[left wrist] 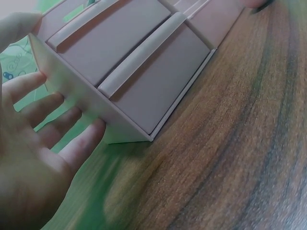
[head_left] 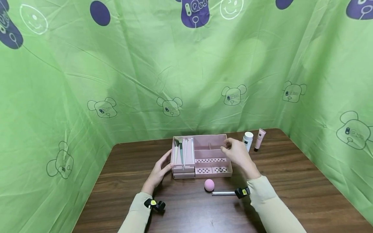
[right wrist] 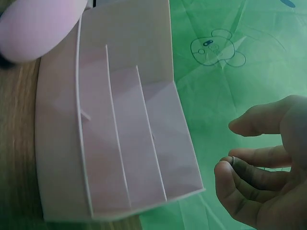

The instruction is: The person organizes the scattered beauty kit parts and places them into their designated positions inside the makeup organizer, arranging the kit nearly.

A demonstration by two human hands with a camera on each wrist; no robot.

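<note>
A pink organizer box (head_left: 213, 175) stands on the table, with several brushes (head_left: 181, 152) lying in its left tray. My left hand (head_left: 157, 173) touches the box's left side; in the left wrist view the fingers of this hand (left wrist: 43, 139) lie spread along the side wall (left wrist: 79, 103) beside two drawer fronts (left wrist: 153, 72). At the box's right rear edge hovers my right hand (head_left: 238, 155), its fingers loosely bent. In the right wrist view that hand (right wrist: 261, 165) holds nothing and is apart from the box's divided compartments (right wrist: 120, 143).
A pink ball (head_left: 209, 185) and a silver tube (head_left: 223, 193) lie in front of the box. Behind my right hand stand a white bottle (head_left: 248, 139) and a pink tube (head_left: 260, 139). Green printed fabric (head_left: 186, 71) hangs behind the wooden table (head_left: 122, 181).
</note>
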